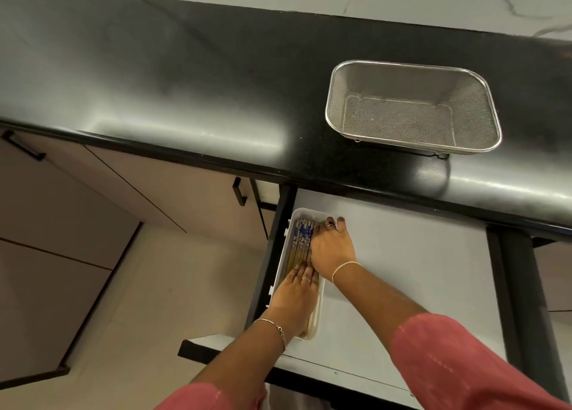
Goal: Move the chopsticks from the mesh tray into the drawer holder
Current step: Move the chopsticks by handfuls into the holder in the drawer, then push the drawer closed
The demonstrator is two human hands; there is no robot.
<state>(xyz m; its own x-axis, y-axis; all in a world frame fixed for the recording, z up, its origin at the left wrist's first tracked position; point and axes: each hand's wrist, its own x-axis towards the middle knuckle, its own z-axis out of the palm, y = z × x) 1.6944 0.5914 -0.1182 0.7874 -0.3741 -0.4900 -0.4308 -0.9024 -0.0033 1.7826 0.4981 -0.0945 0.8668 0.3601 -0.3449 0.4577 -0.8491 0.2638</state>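
**Chopsticks in holder, hands settling the bundle**

Down in the open drawer [402, 270], at its left side, I see the chopsticks [301, 245] lying lengthwise in the white holder [309, 213]. Left hand [295, 298] lies flat, fingers together, pressing the plain ends; right hand [331, 248] lies flat too, fingers spread over the patterned ends. Neither pinches anything. I judge the pressing levels the sticks so they sit below the rim. Mesh tray [414, 145] on the counter [154, 84] looks empty.
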